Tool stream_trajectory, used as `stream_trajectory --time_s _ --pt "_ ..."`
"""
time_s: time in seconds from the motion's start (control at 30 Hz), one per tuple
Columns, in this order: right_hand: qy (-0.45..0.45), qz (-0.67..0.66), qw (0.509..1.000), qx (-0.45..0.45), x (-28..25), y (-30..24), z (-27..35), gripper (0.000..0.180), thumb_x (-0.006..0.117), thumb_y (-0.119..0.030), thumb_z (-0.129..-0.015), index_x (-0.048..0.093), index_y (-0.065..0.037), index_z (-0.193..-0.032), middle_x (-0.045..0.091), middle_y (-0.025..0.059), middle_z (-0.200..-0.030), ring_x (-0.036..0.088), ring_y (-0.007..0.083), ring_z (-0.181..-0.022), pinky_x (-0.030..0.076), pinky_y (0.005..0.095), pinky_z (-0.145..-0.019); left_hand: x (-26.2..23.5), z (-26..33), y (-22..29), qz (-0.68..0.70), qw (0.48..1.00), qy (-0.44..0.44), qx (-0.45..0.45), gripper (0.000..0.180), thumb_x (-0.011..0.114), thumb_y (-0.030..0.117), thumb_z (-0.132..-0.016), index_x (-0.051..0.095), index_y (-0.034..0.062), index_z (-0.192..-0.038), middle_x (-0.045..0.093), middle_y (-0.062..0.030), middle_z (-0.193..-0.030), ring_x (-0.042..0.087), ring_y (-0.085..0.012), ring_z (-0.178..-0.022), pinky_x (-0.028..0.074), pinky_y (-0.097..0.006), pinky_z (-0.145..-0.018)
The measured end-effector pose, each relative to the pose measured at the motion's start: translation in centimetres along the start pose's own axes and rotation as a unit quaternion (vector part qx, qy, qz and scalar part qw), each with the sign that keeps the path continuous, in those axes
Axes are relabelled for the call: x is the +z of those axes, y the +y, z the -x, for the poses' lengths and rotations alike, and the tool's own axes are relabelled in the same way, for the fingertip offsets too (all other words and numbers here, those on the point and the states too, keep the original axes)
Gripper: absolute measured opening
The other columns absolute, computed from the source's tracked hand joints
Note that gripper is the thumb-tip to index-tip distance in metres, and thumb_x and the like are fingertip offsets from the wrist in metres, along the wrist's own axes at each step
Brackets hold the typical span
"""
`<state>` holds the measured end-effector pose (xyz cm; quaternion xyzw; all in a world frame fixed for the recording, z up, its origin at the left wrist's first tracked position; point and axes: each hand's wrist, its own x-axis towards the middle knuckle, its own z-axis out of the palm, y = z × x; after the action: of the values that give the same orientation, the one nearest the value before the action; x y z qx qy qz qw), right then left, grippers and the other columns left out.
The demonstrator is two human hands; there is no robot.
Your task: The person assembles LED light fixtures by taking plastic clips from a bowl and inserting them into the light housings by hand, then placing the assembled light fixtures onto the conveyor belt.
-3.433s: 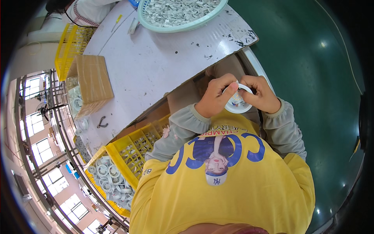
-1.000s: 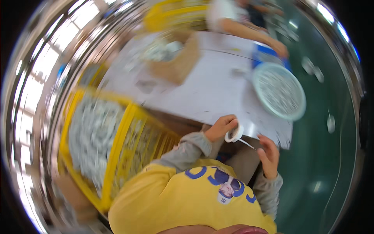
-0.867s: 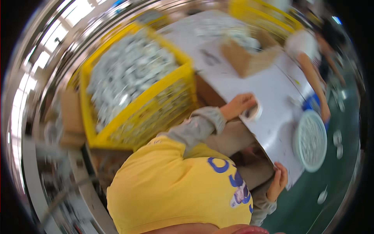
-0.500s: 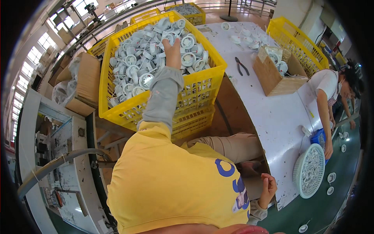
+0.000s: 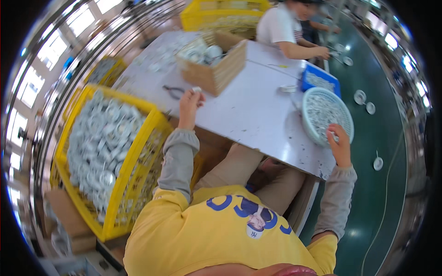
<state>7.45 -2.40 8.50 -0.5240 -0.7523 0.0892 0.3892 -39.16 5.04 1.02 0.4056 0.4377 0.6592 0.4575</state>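
Observation:
My left hand (image 5: 188, 110) is raised over the near left edge of the white table (image 5: 267, 110), fingers closed round a small white plastic part (image 5: 196, 89); blur hides its exact kind. Close by lie dark-handled pliers (image 5: 174, 92). On the right, my right hand (image 5: 340, 145) reaches over the near rim of a pale green round basket (image 5: 351, 120) full of tiny whitish pieces (image 5: 324, 110). Its fingers are curled together at the pieces, and whatever they pinch is too small to make out.
Left stands a yellow crate (image 5: 133, 170) heaped with round white parts (image 5: 103, 147). A cardboard box (image 5: 214, 76) of parts and a blue tray (image 5: 338, 87) sit on the table. Across it works another person (image 5: 281, 30). Along the right runs a green conveyor (image 5: 363, 184) carrying white parts.
My view has swung right. My left hand has come out of the yellow crate to the table with a white part. My right hand has risen from beside my lap to the round basket.

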Motion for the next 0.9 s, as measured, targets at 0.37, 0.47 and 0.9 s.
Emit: stream_trajectory --time_s 0.37,0.47,0.9 --pt "-0.232 0.183 0.939 0.175 -0.4 7.7 -0.2 0.031 0.062 -0.020 -0.068 0.061 -0.006 -0.095 0.059 0.0183 -0.096 0.055 0.0342 -0.091 0.043 0.0407 -0.081 23.6 -4.8 -7.7 -0.168 0.916 -0.348 -0.103 0.043 0.053 0.031 -0.085 0.040 0.0085 -0.119 0.053 -0.0043 -0.077 0.054 -0.0122 -0.066 0.046 -0.026 -0.060" --pt "-0.266 0.201 0.914 0.230 0.6 7.7 -1.1 0.020 0.059 -0.012 -0.064 0.064 -0.004 -0.082 0.061 0.0172 -0.081 0.058 0.0337 -0.078 0.046 0.0420 -0.069 25.9 -6.3 -10.0 -0.202 0.899 -0.373 -0.113 0.040 0.041 0.034 -0.089 0.039 0.0050 -0.117 0.048 -0.0048 -0.066 0.046 -0.0119 -0.049 0.040 -0.026 -0.043" --pt "-0.173 0.240 0.931 0.213 2.5 7.6 -1.9 0.025 0.058 -0.011 -0.067 0.061 -0.007 -0.092 0.062 0.0155 -0.087 0.059 0.0331 -0.084 0.046 0.0412 -0.073 21.1 -7.4 -11.4 -0.080 0.958 -0.237 -0.138 0.033 0.050 0.021 -0.085 0.043 0.0116 -0.115 0.056 -0.0079 -0.092 0.055 -0.0147 -0.071 0.047 -0.025 -0.058"
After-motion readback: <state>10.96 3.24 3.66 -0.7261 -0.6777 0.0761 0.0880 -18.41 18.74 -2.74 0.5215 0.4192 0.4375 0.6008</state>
